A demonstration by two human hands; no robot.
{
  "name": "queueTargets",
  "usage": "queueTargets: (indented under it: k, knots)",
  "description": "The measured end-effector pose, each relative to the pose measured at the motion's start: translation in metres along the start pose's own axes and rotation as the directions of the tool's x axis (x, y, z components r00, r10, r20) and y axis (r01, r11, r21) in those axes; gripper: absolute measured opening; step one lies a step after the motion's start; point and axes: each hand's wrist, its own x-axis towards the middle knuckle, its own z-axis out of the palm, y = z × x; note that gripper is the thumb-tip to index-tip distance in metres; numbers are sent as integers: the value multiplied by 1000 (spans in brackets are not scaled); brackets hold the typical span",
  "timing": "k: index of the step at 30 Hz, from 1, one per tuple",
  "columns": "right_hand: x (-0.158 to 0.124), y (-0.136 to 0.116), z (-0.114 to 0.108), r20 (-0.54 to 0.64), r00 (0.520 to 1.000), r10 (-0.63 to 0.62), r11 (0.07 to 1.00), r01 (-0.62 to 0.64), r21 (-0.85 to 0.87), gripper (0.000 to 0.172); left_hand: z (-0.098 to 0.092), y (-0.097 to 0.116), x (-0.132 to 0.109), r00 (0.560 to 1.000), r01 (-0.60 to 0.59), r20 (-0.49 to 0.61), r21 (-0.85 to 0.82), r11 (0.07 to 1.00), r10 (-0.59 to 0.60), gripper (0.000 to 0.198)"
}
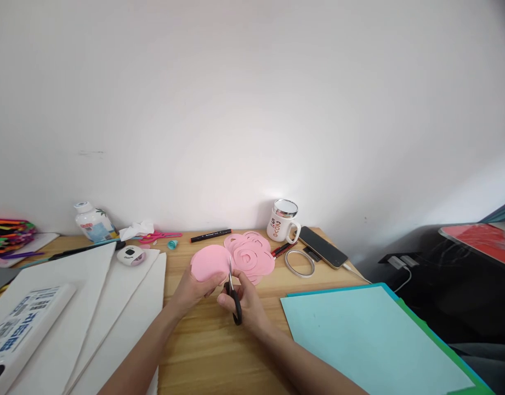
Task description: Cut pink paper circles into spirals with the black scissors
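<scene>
My left hand (196, 289) is closed on a round pink paper disc (210, 262), thumb on top near its lower edge. In my right hand (247, 300) is a pair of scissors (236, 310) with black handles, the fingers wrapped about the grips. The metal blades point away from me and meet the right edge of the disc. Just behind and to the right lies a pile of cut pink paper pieces (260, 263), some with spiral cuts. Part of the pile is hidden by the disc and my right hand.
A white mug (280, 225), a phone (324, 247) on a cable and a white ring (299, 264) stand or lie at the right. Light blue sheets (371, 340) cover the front right; white boards (132, 318) the left. A black marker (211, 236) and pink scissors (159, 236) lie near the wall.
</scene>
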Motion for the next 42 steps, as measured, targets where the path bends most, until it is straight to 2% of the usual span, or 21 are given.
queueTargets:
  k: [10,19,27,35,42]
  knots:
    - [1,2,-1,-15,1000,5,999,-5,-48,59,-1,-6,2,1000,-6,-19,-19,1000,5,33]
    - [2,8,-2,-25,1000,-3,998,1,-58,57,-1,-13,6,998,-31,60,-39,999,33,46]
    - [2,10,0,-28,999,-19,998,18,-63,54,3,-8,4,1000,-5,16,-10,1000,5,41]
    - [2,5,-1,-23,997,-76,997,76,-2,51,4,-6,2,1000,-3,25,71,998,1,43]
    - [3,5,-1,-16,998,-54,998,53,-33,53,3,-7,3,999,-10,31,71,997,8,42]
